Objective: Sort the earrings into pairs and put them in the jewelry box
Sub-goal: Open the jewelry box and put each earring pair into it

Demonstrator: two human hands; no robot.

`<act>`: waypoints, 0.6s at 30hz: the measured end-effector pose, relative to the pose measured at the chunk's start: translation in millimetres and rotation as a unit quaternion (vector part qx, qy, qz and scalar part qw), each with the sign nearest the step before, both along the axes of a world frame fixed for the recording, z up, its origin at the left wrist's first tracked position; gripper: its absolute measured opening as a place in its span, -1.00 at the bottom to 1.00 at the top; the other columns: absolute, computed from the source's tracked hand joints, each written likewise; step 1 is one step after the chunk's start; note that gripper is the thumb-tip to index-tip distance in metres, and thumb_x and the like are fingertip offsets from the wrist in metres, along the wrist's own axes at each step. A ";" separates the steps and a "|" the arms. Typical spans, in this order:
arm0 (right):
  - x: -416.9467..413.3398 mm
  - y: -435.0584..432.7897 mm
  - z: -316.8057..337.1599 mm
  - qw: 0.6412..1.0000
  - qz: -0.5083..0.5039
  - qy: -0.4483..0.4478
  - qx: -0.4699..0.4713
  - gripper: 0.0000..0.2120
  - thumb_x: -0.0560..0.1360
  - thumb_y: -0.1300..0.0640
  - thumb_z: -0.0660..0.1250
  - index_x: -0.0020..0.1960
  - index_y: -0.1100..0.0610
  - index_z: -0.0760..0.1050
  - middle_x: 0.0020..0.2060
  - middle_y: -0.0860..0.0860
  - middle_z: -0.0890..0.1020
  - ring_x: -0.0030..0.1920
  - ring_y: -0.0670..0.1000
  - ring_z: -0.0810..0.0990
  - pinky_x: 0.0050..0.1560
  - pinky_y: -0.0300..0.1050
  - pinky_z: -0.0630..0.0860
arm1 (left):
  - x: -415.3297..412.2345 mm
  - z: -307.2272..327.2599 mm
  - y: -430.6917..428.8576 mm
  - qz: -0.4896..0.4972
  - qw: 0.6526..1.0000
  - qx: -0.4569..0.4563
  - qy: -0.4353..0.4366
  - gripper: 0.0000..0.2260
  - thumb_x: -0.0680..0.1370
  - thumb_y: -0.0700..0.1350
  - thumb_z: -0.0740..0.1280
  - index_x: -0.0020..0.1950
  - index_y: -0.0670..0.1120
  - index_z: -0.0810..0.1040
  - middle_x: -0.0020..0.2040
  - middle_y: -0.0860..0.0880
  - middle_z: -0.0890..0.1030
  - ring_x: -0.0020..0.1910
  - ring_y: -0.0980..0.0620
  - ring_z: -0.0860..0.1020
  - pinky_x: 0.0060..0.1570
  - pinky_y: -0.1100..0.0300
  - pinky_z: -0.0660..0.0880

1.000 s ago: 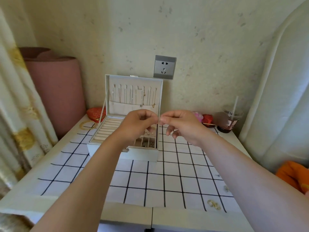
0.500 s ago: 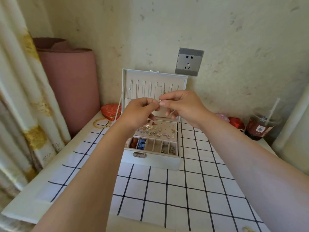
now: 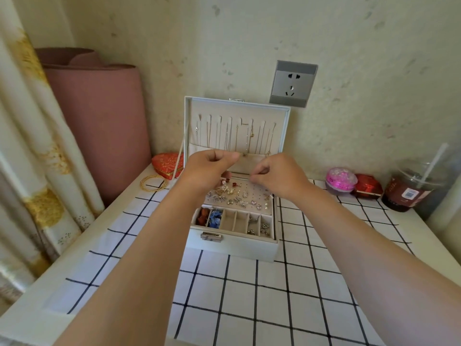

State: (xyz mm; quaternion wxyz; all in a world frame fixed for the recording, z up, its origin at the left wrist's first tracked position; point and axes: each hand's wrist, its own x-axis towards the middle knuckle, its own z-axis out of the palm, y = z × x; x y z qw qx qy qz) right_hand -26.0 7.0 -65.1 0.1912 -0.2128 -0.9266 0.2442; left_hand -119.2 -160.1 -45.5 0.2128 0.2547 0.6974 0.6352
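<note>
Overhead, left hand (image 3: 212, 168) & right hand (image 3: 277, 178) hover just apart above an open pale-grey hinged jewelry box (image 3: 234, 248) on a black-checked white worktop (image 3: 249, 295), fingers curled, tips pinched, can't tell on what; small silver & pearl earrings (image 3: 234, 196) lie scattered on its perforated beige tray.
</note>
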 end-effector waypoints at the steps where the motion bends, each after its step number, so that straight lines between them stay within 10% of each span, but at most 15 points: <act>1: -0.6 -0.3 -1.5 1.000 0.003 -0.011 0.015 -0.96 0.44 0.06 0.53 -0.17 -0.06 0.71 -0.30 -0.27 0.61 -0.15 -0.20 0.61 -0.03 -0.05 0.60 | -0.4 -0.3 -0.6 0.003 1.000 -0.001 0.003 -0.87 0.52 0.02 0.44 -0.05 -0.01 0.65 -0.08 0.02 0.69 -0.23 0.13 0.62 -0.34 0.30 0.52; 7: -3.3 -4.2 -4.5 0.998 0.019 -0.006 0.066 -0.99 0.46 0.04 0.51 -0.13 -0.06 0.71 -0.27 -0.26 0.59 -0.20 -0.23 0.56 -0.21 -0.26 0.46 | 1.1 1.6 -2.5 -0.002 1.000 0.012 -0.010 -0.83 0.55 0.05 0.40 -0.01 -0.04 0.65 -0.09 0.11 0.68 -0.35 0.17 0.58 -0.37 0.32 0.48; 18: -4.3 -3.9 0.0 0.993 0.060 -0.070 0.074 -0.93 0.50 0.05 0.44 -0.10 -0.04 0.72 -0.17 -0.21 0.67 -0.10 -0.15 0.62 0.04 -0.05 0.59 | 3.5 1.2 -3.0 0.003 0.999 0.012 -0.034 -0.87 0.52 0.05 0.44 -0.08 0.00 0.65 -0.11 0.12 0.70 -0.32 0.16 0.55 -0.31 0.27 0.50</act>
